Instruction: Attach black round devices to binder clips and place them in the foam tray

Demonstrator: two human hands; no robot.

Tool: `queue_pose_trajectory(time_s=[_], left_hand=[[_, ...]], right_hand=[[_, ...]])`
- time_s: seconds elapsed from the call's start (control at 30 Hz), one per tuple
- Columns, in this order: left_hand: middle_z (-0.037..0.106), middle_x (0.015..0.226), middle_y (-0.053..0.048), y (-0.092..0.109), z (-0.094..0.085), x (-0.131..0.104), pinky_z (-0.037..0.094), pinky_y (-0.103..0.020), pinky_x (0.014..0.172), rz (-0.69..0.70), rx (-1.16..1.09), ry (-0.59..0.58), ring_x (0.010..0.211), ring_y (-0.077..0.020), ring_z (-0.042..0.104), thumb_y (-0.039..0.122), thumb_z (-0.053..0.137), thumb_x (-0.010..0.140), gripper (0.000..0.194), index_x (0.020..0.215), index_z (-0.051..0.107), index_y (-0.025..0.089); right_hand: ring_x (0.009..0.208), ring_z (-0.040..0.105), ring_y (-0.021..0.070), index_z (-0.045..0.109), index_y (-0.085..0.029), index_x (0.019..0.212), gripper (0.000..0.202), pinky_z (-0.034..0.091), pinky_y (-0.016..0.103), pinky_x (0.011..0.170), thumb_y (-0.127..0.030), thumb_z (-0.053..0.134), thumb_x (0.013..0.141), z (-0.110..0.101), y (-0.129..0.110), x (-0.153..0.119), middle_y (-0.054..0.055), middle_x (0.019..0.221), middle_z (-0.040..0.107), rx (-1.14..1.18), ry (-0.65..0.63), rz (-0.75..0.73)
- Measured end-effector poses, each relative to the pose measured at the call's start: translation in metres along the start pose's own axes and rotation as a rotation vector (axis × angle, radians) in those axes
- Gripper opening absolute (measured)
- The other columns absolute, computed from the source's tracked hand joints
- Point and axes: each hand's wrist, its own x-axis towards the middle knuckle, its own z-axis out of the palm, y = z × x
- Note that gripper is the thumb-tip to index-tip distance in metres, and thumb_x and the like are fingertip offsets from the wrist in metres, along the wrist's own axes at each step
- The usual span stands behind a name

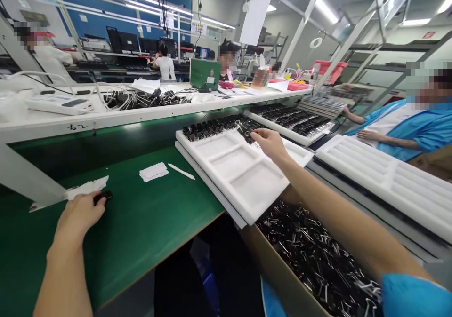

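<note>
The left hand (78, 216) rests on the green table (148, 223), fingers curled around a small black clip (102, 196) beside a white paper scrap (87, 187); further right lie a paper stack (153, 171) and a white pen (181, 171); the right hand (270, 144) reaches over the white foam tray (243, 176), fingertips pinching a binder clip (254, 140) among its rows; a box of clips (318, 256) sits below.

Small black object (103, 197) mostly hidden under left hand (79, 216) fingertips, possibly a binder clip.
</note>
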Motion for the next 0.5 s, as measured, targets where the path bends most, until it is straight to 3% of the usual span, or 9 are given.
queue_pose_trajectory(time_s=[0.07, 0.17, 0.33, 0.43, 0.5], left_hand=[[0.063, 0.137, -0.021, -0.002, 0.007, 0.004, 0.052, -0.041, 0.083, 0.042, 0.098, -0.064, 0.114, -0.0399, 0.064, 0.051, 0.039, 0.09, 0.063, 0.14, 0.06, 0.019], [0.062, 0.139, -0.02, -0.003, 0.01, 0.008, 0.052, -0.038, 0.085, 0.027, 0.124, -0.052, 0.119, -0.0378, 0.063, 0.055, 0.036, 0.089, 0.064, 0.138, 0.06, 0.02], [0.075, 0.107, -0.013, -0.001, 0.006, 0.007, 0.048, -0.043, 0.092, 0.019, 0.068, 0.051, 0.113, -0.0404, 0.065, 0.057, 0.043, 0.08, 0.047, 0.108, 0.065, 0.026], [0.076, 0.089, -0.003, 0.002, 0.002, 0.004, 0.049, -0.039, 0.08, -0.037, -0.047, 0.027, 0.098, -0.0366, 0.068, 0.06, 0.05, 0.075, 0.037, 0.097, 0.057, 0.031], [0.075, 0.088, 0.003, 0.005, 0.001, 0.002, 0.047, -0.034, 0.07, -0.063, -0.118, -0.008, 0.088, -0.0325, 0.068, 0.061, 0.054, 0.074, 0.035, 0.097, 0.054, 0.034]], right_hand=[[0.079, 0.064, 0.0241, 0.078, -0.012, 0.108, 0.026, 0.046, 0.032, 0.073, -0.029, 0.068, 0.091, -0.001, 0.032, 0.051, 0.009, 0.085, 0.073, -0.232, 0.059, 0.041], [0.093, 0.064, 0.0273, 0.077, -0.012, 0.116, 0.027, 0.045, 0.033, 0.081, -0.024, 0.066, 0.095, 0.005, 0.064, 0.097, 0.013, 0.1, 0.074, -0.447, 0.088, 0.047], [0.108, 0.061, 0.029, 0.074, -0.014, 0.125, 0.03, 0.042, 0.033, 0.086, -0.024, 0.063, 0.098, 0.027, 0.086, 0.125, 0.016, 0.117, 0.071, -0.618, 0.055, 0.033], [0.108, 0.061, 0.0291, 0.073, -0.015, 0.126, 0.029, 0.041, 0.034, 0.086, -0.024, 0.063, 0.099, 0.038, 0.093, 0.136, 0.015, 0.118, 0.07, -0.683, 0.048, 0.072], [0.108, 0.06, 0.0288, 0.072, -0.016, 0.127, 0.029, 0.041, 0.034, 0.085, -0.024, 0.064, 0.1, 0.04, 0.097, 0.139, 0.015, 0.119, 0.07, -0.704, 0.035, 0.076]])
